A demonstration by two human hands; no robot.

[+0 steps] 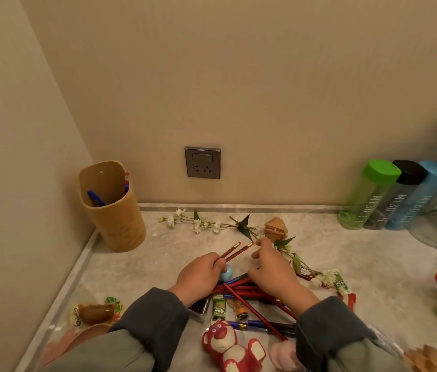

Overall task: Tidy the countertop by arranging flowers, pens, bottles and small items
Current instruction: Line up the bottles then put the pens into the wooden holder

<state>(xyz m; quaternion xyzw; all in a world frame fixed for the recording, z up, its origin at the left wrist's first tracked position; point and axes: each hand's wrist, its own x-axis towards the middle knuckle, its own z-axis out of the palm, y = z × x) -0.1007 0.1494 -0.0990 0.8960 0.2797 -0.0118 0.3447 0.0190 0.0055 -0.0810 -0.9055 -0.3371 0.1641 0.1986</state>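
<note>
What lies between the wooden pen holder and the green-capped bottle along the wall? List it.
In the head view, between the pen holder and the green-capped bottle lie a white flower sprig and a small wooden house; otherwise bare countertop.

Two bare hands, left (198,275) and right (273,272), enter from the frame's bottom. Dark grey cuffs (155,312) at both wrists; lighter grey-green sleeves (110,353) lower down. No rings or watch visible.
</note>
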